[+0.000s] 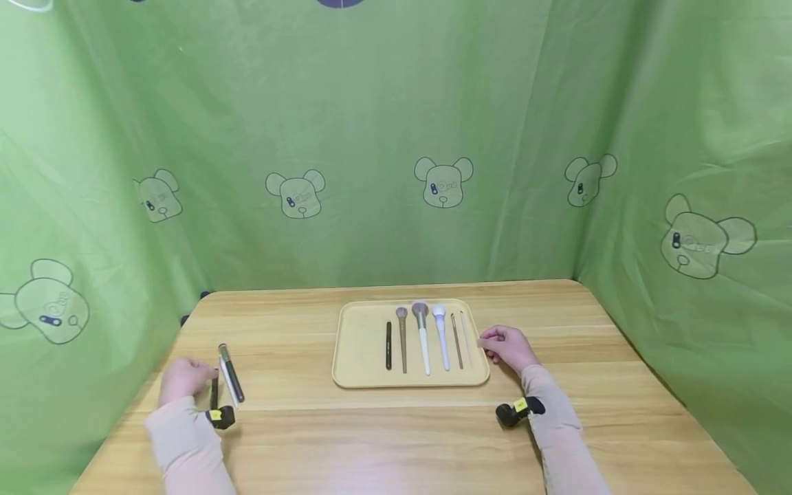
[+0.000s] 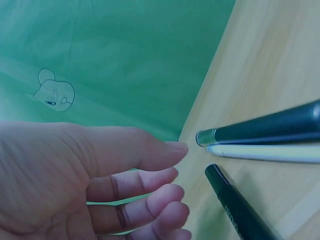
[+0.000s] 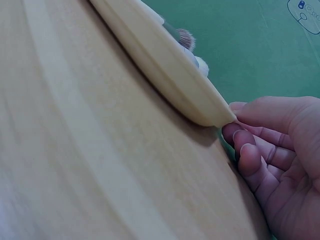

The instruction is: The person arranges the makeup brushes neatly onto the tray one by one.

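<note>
Fingers of the left hand (image 1: 184, 379): loosely bent, released, just beside a lettered black tube (image 2: 235, 205) near the left edge of the wood-grain worktop (image 1: 396, 447). Alongside: thicker dark cylinder (image 1: 232, 375), shiny-ended; slim white stick (image 1: 228, 381), smooth. Fingers of the right hand (image 1: 509, 347): pinching the right rim of a smooth cream tray (image 1: 361, 344), round-cornered, raised-edged, near the worktop's far edge. On it, left to right: slim black stick (image 1: 388, 346); brown-handled brush (image 1: 403, 342); full-bristled, white-handled brush (image 1: 423, 340); pale lavender brush (image 1: 443, 342); thin brown brush (image 1: 457, 342); slender pale tool (image 1: 465, 332).
</note>
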A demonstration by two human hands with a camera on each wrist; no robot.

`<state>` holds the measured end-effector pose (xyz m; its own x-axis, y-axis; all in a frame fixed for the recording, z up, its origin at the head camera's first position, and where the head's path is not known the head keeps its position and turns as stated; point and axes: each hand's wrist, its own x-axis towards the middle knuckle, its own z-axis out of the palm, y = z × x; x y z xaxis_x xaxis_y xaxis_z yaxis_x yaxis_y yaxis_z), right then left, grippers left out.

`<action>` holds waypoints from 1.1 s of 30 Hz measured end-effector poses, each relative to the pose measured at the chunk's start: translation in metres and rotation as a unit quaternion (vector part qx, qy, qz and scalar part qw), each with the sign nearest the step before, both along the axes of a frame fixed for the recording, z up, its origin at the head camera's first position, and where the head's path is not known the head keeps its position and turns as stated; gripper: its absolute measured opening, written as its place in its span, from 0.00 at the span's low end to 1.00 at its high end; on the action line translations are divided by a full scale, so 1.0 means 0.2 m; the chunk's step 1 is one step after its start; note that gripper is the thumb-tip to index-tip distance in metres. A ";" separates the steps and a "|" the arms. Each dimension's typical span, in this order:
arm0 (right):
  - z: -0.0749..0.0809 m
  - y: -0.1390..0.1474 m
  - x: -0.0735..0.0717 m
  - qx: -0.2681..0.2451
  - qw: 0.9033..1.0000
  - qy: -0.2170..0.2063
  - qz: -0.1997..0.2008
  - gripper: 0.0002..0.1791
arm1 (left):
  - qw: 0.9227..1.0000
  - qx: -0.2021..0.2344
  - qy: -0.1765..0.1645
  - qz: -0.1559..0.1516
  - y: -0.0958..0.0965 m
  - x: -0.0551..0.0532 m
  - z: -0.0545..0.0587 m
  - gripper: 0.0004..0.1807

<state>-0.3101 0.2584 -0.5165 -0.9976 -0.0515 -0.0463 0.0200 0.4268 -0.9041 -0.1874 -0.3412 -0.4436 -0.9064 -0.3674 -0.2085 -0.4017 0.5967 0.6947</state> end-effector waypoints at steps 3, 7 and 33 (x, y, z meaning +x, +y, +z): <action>0.00 0.00 0.00 0.002 1.000 -0.001 0.001 0.15 | 0.999 0.038 -0.026 0.006 0.00 0.02 0.00 0.10; 0.00 0.00 0.00 0.002 1.000 -0.002 0.001 0.16 | 0.996 0.073 -0.051 0.014 0.02 0.04 0.00 0.08; -0.01 0.00 0.00 0.002 1.000 0.002 0.000 0.15 | 0.995 0.060 -0.074 0.003 0.02 0.02 -0.05 0.15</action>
<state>-0.3102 0.2589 -0.5177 -0.9978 -0.0522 -0.0419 0.0154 0.4299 -0.9027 -0.1840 -0.3379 -0.4537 -0.8608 -0.3366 -0.3816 -0.5074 0.5114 0.6936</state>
